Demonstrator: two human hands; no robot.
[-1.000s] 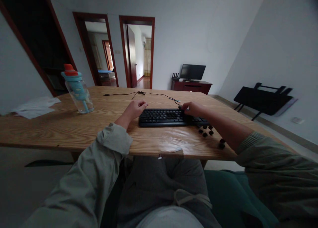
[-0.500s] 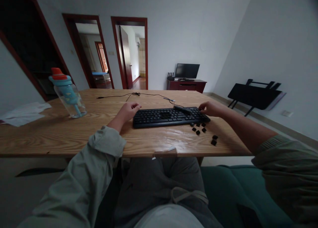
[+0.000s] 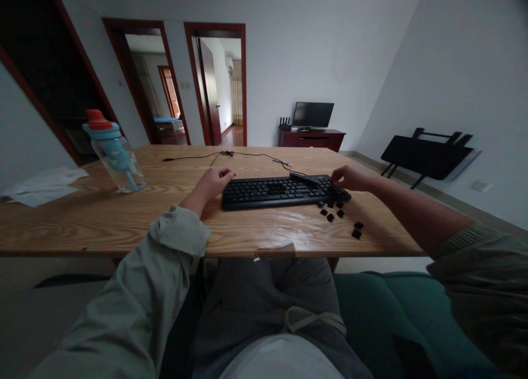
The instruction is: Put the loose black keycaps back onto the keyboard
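Observation:
A black keyboard lies on the wooden table, with a dark gap among its middle keys. Across its right part rests a narrow black bar whose kind I cannot make out. My right hand is at the keyboard's right end, fingertips pinched over the keys there; anything between them is hidden. By the left end, my left hand has its fingers curled together, and I cannot see whether they hold anything. Several loose black keycaps are scattered in front of the keyboard's right corner.
A clear bottle with a red and blue lid stands at the left, beside white tissues. A thin black cable trails behind the keyboard. Brown tape covers part of the front edge.
The view has tilted and shifted slightly. My right hand's fingers have changed position a little at the keyboard's right end. My left hand stays put.

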